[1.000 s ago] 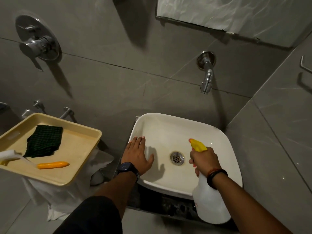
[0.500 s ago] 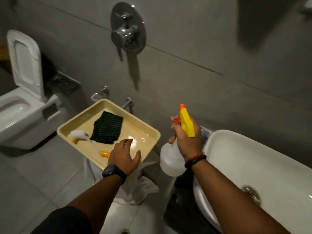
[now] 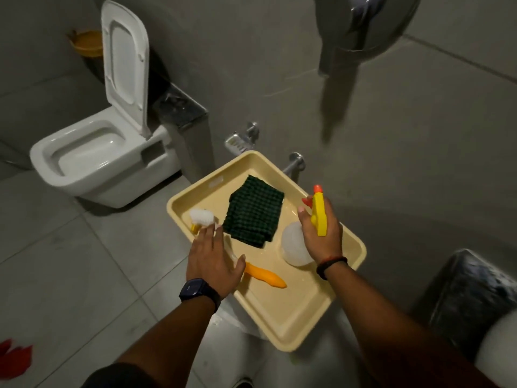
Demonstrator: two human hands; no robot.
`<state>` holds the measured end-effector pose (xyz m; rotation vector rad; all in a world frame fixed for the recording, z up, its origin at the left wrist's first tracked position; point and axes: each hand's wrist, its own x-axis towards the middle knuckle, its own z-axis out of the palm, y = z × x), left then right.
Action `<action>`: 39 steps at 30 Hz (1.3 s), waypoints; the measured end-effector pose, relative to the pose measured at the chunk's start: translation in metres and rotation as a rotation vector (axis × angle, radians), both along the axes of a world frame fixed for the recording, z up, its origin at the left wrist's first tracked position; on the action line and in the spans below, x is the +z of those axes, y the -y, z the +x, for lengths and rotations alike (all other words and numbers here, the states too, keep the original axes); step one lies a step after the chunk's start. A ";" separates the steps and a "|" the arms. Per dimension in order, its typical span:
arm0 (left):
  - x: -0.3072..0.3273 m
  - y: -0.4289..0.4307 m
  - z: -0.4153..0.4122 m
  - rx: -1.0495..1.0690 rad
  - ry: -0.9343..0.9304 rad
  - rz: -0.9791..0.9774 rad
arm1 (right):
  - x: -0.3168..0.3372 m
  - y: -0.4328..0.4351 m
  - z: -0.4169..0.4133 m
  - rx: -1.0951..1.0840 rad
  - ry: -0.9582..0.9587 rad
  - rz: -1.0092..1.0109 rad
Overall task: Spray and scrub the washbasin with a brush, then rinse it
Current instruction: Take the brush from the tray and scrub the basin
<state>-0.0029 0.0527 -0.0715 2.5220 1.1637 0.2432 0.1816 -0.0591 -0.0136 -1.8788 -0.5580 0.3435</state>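
A cream tray [image 3: 293, 326] stands in the middle of the view. In it lie a brush [image 3: 264, 277] with an orange handle and white bristles, and a dark green checked cloth [image 3: 254, 212]. My right hand [image 3: 321, 236] grips the neck of a white spray bottle [image 3: 295, 247] with a yellow trigger head, holding it over the tray's right side. My left hand [image 3: 212, 259] is spread flat over the middle of the brush, fingers apart, not closed on it. Only a white corner of the washbasin [image 3: 500, 348] shows at the lower right.
A white toilet [image 3: 92, 161] with its lid up stands at the left. A chrome wall mixer [image 3: 361, 26] is at the top right, small taps [image 3: 293, 162] behind the tray. White plastic-wrapped support sits under the tray. Grey floor tiles at the left, something red [image 3: 14, 357] at the lower left.
The view has swung left from the washbasin to the tray. My right hand has carried the spray bottle over the tray, and my left hand has moved from the basin rim onto the brush.
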 end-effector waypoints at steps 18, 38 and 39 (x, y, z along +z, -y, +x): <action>0.004 -0.009 -0.002 -0.053 0.042 0.053 | -0.058 0.015 -0.091 0.439 0.473 -0.708; 0.126 0.108 0.001 -0.310 0.115 0.200 | 0.093 0.144 -0.079 0.023 -0.288 -0.348; 0.136 0.124 0.003 -0.328 0.129 0.210 | 0.107 0.166 -0.079 0.009 -0.267 -0.350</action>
